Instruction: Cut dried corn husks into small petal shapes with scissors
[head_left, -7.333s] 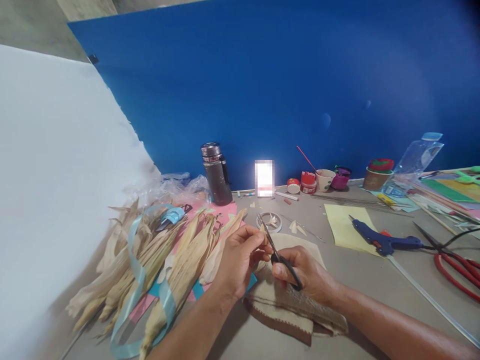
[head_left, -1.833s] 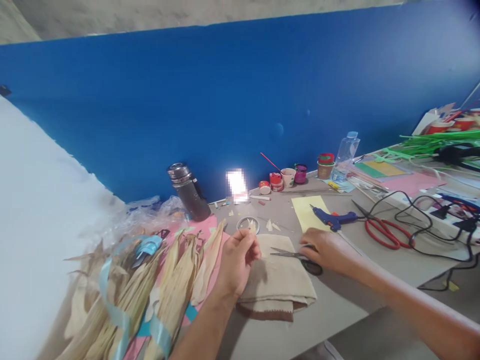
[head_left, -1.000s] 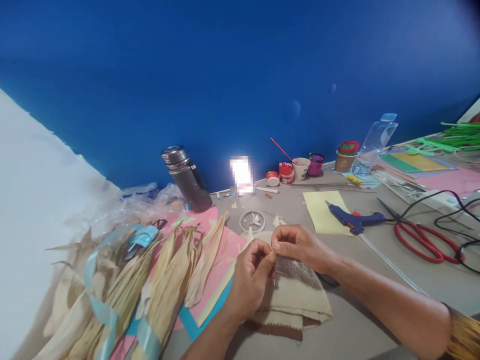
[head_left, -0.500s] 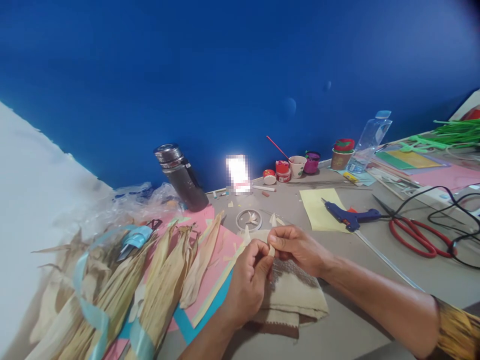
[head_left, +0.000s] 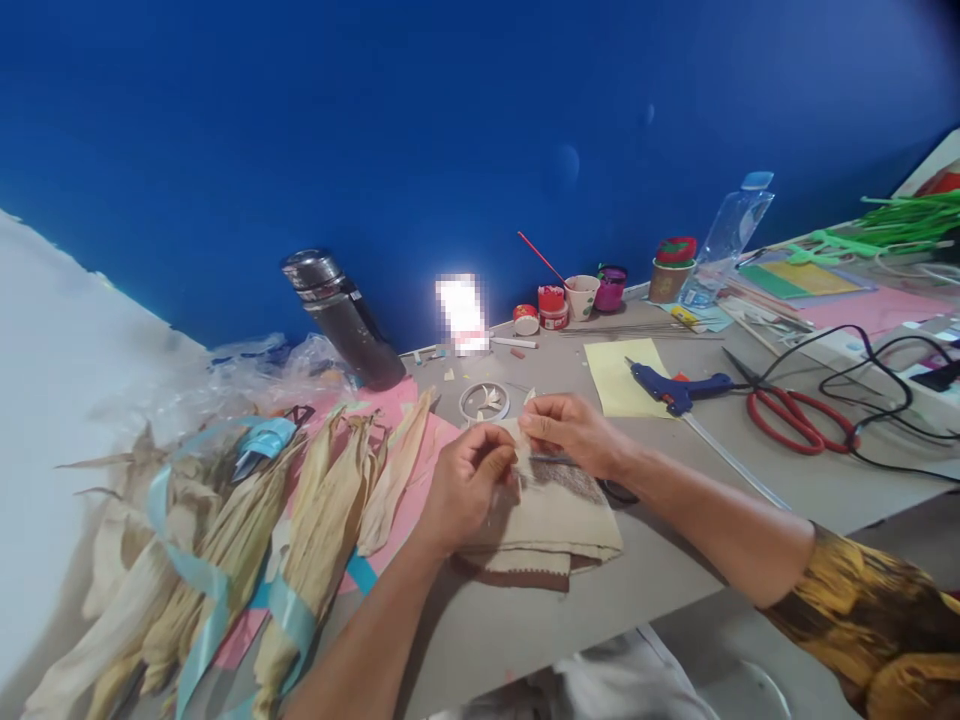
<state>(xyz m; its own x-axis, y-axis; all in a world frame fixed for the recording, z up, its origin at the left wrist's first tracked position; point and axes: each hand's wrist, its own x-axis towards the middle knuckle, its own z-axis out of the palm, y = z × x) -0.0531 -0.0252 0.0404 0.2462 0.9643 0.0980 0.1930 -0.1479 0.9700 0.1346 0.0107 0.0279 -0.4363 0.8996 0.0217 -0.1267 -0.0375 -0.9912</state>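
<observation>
Above a folded beige cloth [head_left: 555, 525], my left hand [head_left: 472, 480] is closed in a pinch. My right hand [head_left: 566, 430] pinches just beside it, thumb against the fingers. Between the fingertips shows a small pale strip of corn husk [head_left: 521, 452], partly hidden by the fingers. Behind the hands, a ring-shaped tape roll [head_left: 463, 404] lies flat with small pale husk pieces [head_left: 489, 402] inside it. Bundles of dried corn husk [head_left: 330, 500] lie to the left, with a light blue ribbon [head_left: 180, 570] curling over them.
A dark thermos [head_left: 352, 330] stands at back left beside crumpled clear plastic [head_left: 247, 375]. To the right lie a blue glue gun [head_left: 679, 388] on yellow paper [head_left: 611, 375] and red-handled scissors [head_left: 799, 420] near a black cable. Paint pots and a paper cup [head_left: 582, 298] line the wall.
The view has tilted down, so the table appears higher and its front edge shows. My fingertips have drawn slightly apart around the pale strip.
</observation>
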